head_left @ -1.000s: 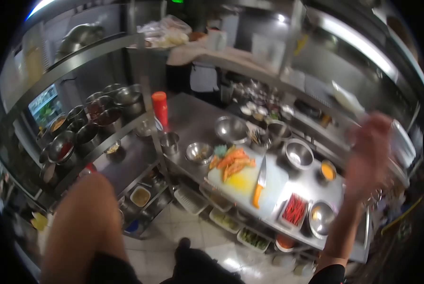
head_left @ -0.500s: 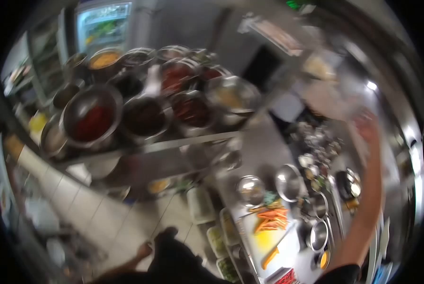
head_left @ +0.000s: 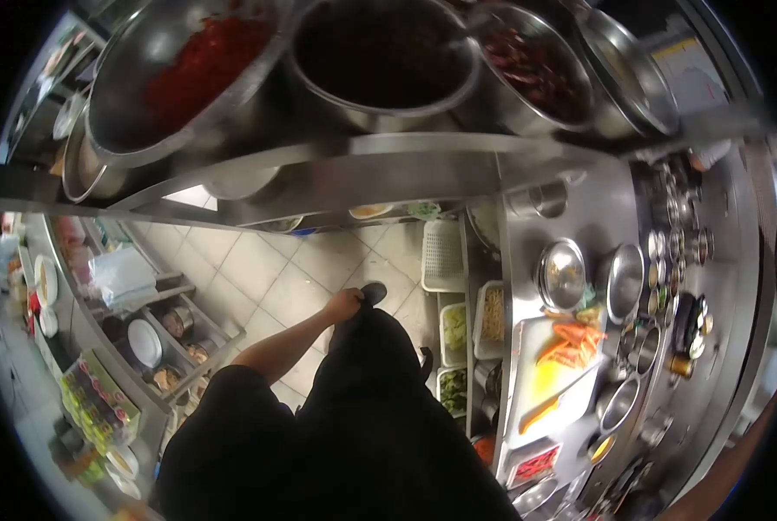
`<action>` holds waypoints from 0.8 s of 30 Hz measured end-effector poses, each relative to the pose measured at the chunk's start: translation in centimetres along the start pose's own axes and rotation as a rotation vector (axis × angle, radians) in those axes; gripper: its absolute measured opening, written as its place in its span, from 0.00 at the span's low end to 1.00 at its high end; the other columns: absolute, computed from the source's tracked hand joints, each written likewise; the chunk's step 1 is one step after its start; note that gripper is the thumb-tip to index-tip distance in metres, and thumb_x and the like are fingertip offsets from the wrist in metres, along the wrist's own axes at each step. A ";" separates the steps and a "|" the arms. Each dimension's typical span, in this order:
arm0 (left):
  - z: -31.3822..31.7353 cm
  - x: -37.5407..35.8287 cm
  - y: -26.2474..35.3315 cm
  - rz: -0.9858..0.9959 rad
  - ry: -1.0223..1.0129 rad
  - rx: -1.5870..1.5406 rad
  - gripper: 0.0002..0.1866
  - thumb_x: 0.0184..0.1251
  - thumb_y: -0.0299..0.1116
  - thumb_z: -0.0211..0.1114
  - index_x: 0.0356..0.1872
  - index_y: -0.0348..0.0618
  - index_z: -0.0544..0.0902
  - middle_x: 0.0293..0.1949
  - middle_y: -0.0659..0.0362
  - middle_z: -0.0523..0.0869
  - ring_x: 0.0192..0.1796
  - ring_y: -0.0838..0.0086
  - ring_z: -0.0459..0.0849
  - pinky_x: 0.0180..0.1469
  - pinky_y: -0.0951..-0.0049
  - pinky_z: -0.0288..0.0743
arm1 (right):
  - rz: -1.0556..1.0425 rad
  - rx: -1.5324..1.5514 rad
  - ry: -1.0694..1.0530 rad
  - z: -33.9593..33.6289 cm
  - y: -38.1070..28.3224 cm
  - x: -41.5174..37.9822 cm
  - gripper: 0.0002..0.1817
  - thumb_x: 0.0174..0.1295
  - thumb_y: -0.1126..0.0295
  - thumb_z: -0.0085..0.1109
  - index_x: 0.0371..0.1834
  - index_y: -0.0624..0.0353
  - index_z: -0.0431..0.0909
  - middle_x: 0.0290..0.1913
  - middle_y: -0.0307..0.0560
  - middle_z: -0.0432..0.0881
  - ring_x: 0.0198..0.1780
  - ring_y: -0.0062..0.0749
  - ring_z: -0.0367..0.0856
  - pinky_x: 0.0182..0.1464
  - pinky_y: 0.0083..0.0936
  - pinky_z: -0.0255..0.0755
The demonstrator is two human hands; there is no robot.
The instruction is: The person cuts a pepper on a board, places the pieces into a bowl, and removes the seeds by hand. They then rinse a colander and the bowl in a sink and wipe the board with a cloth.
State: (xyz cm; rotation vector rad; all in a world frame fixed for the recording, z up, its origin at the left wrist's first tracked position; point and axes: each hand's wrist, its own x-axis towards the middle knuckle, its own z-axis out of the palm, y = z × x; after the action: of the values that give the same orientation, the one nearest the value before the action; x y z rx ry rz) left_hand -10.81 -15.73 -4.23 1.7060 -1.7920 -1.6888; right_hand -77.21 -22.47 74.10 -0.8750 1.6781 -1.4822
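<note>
My left hand [head_left: 345,304] hangs over the tiled floor, beside the dark shoe [head_left: 375,293] as seen from above. Its fingers are curled in, with no object showing in them. Only a strip of my right forearm [head_left: 720,484] appears at the lower right edge; the hand itself is out of view. Nearest that arm is the steel counter, with a white cutting board [head_left: 532,356] bearing sliced orange carrots [head_left: 571,346]. A knife with a yellow-orange handle [head_left: 540,415] lies across the board. Below it sits a tray of red pieces [head_left: 534,464].
A raised steel shelf [head_left: 336,156] crosses in front, carrying large bowls, including a bowl of red chili [head_left: 206,69]. Steel bowls [head_left: 562,273] stand on the right counter. Vegetable bins [head_left: 454,334] sit beneath its edge. Another counter [head_left: 85,295] with shelves runs along the left.
The view has tilted down and come closer to the bowl shelf. My right arm, earlier stretched over the right counter, has dropped to the lower right edge. My left hand still hangs down.
</note>
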 end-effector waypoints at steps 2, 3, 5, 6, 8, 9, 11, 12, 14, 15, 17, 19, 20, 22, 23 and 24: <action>1.5 -0.2 -0.6 0.054 -0.027 -0.144 0.14 0.54 0.25 0.54 0.42 0.37 0.80 0.26 0.52 0.83 0.25 0.69 0.83 0.28 0.68 0.76 | -0.048 -0.040 -0.023 1.6 -0.1 -5.9 0.06 0.53 0.67 0.63 0.26 0.56 0.78 0.30 0.49 0.80 0.40 0.45 0.77 0.56 0.51 0.70; 1.3 -1.0 0.5 -0.053 -0.055 -0.127 0.12 0.50 0.27 0.57 0.36 0.40 0.83 0.38 0.47 0.85 0.44 0.55 0.83 0.49 0.63 0.75 | -0.077 -0.059 -0.036 2.8 0.0 -9.1 0.07 0.54 0.66 0.63 0.27 0.56 0.78 0.30 0.48 0.80 0.40 0.44 0.78 0.55 0.50 0.70; 1.9 -1.2 -1.9 0.008 -0.097 0.024 0.11 0.50 0.29 0.57 0.35 0.40 0.83 0.39 0.48 0.85 0.44 0.55 0.83 0.49 0.63 0.75 | -0.144 -0.108 -0.050 4.9 -0.1 -16.1 0.09 0.54 0.64 0.63 0.27 0.56 0.78 0.30 0.46 0.81 0.40 0.42 0.78 0.53 0.49 0.72; 2.1 -1.2 -3.0 0.052 -0.121 0.160 0.10 0.51 0.30 0.58 0.34 0.40 0.83 0.39 0.48 0.85 0.45 0.55 0.83 0.49 0.63 0.75 | -0.157 -0.109 -0.009 6.5 0.8 -19.8 0.09 0.54 0.64 0.63 0.27 0.56 0.78 0.30 0.46 0.81 0.40 0.42 0.78 0.53 0.49 0.72; 1.4 -2.4 -2.9 -0.004 -0.157 0.152 0.10 0.51 0.31 0.58 0.34 0.40 0.83 0.40 0.48 0.85 0.46 0.55 0.83 0.49 0.62 0.74 | -0.188 -0.080 -0.049 7.9 5.0 -26.2 0.13 0.58 0.60 0.62 0.25 0.58 0.76 0.27 0.45 0.80 0.30 0.33 0.78 0.38 0.39 0.78; 1.2 -3.1 -2.7 -0.092 -0.170 0.123 0.10 0.52 0.32 0.59 0.34 0.41 0.84 0.41 0.49 0.85 0.46 0.56 0.82 0.50 0.62 0.74 | -0.197 -0.072 -0.006 4.1 7.1 -29.7 0.13 0.58 0.60 0.62 0.25 0.58 0.76 0.27 0.45 0.80 0.30 0.33 0.78 0.38 0.39 0.78; 1.3 -4.0 -2.7 0.035 -0.185 0.207 0.12 0.51 0.28 0.59 0.37 0.38 0.83 0.33 0.50 0.84 0.37 0.62 0.84 0.42 0.64 0.76 | -0.173 -0.108 0.093 3.5 11.9 -37.3 0.13 0.59 0.60 0.60 0.28 0.61 0.77 0.28 0.46 0.80 0.29 0.31 0.78 0.35 0.33 0.76; 1.2 -4.6 -2.8 0.137 -0.185 0.256 0.14 0.50 0.24 0.60 0.40 0.35 0.81 0.26 0.51 0.84 0.28 0.68 0.85 0.33 0.66 0.77 | -0.145 -0.131 0.148 4.6 15.0 -40.9 0.14 0.60 0.60 0.59 0.30 0.62 0.77 0.28 0.46 0.80 0.29 0.30 0.78 0.34 0.30 0.74; 1.3 -5.5 -2.6 0.227 -0.276 0.332 0.15 0.50 0.24 0.60 0.42 0.35 0.81 0.26 0.52 0.84 0.29 0.69 0.84 0.34 0.67 0.77 | -0.047 -0.163 0.232 8.1 20.6 -47.3 0.15 0.61 0.60 0.57 0.32 0.64 0.78 0.29 0.47 0.81 0.27 0.28 0.78 0.31 0.24 0.72; 1.4 -5.8 -2.3 0.291 -0.345 0.361 0.16 0.51 0.24 0.60 0.44 0.36 0.80 0.27 0.52 0.84 0.29 0.69 0.84 0.34 0.68 0.77 | 0.027 -0.173 0.250 10.4 23.2 -49.9 0.16 0.62 0.60 0.56 0.34 0.66 0.78 0.29 0.47 0.81 0.27 0.27 0.78 0.30 0.21 0.71; 1.7 -7.3 -0.9 0.288 -0.411 0.451 0.14 0.54 0.28 0.58 0.43 0.38 0.82 0.35 0.51 0.84 0.39 0.63 0.83 0.43 0.65 0.75 | 0.188 -0.180 0.210 14.3 26.7 -54.0 0.18 0.63 0.60 0.54 0.37 0.68 0.79 0.29 0.48 0.82 0.25 0.26 0.78 0.27 0.16 0.69; 2.8 -7.1 -1.1 0.192 -0.508 0.546 0.15 0.59 0.31 0.54 0.45 0.40 0.82 0.44 0.49 0.85 0.49 0.58 0.82 0.51 0.65 0.74 | 0.357 -0.155 0.086 16.3 27.1 -56.4 0.15 0.62 0.64 0.59 0.28 0.68 0.80 0.22 0.44 0.80 0.23 0.26 0.77 0.27 0.19 0.68; 3.6 -6.0 -3.0 0.462 -0.561 0.609 0.15 0.58 0.30 0.55 0.46 0.39 0.81 0.44 0.49 0.85 0.48 0.58 0.83 0.50 0.66 0.75 | 0.253 -0.372 -0.076 15.0 28.7 -58.7 0.16 0.59 0.62 0.63 0.24 0.65 0.78 0.18 0.46 0.75 0.21 0.36 0.76 0.25 0.23 0.66; 5.0 -5.5 -5.6 0.627 -0.617 0.602 0.15 0.58 0.27 0.55 0.47 0.38 0.80 0.41 0.50 0.85 0.44 0.62 0.83 0.46 0.67 0.76 | 0.139 -0.414 -0.122 14.6 29.3 -62.1 0.20 0.57 0.58 0.66 0.19 0.63 0.74 0.16 0.47 0.69 0.19 0.44 0.72 0.22 0.28 0.63; 5.3 -5.8 -5.6 0.511 -0.634 0.531 0.15 0.58 0.26 0.56 0.47 0.37 0.79 0.40 0.50 0.85 0.41 0.65 0.84 0.44 0.68 0.76 | 0.090 -0.381 -0.077 15.4 29.1 -63.6 0.21 0.57 0.57 0.66 0.17 0.63 0.72 0.15 0.46 0.68 0.17 0.43 0.70 0.21 0.30 0.62; 5.8 -6.5 -5.7 0.385 -0.635 0.452 0.16 0.57 0.24 0.56 0.48 0.37 0.79 0.38 0.51 0.85 0.38 0.67 0.84 0.41 0.69 0.77 | 0.058 -0.439 -0.142 15.0 28.1 -64.4 0.22 0.56 0.56 0.66 0.16 0.62 0.71 0.15 0.46 0.70 0.17 0.41 0.71 0.20 0.30 0.62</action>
State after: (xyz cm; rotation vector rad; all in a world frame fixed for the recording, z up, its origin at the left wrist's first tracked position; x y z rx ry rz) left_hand -9.40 -5.83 -7.05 0.8516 -2.7338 -1.8640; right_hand -32.26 28.23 50.04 -1.1209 1.9351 -0.9990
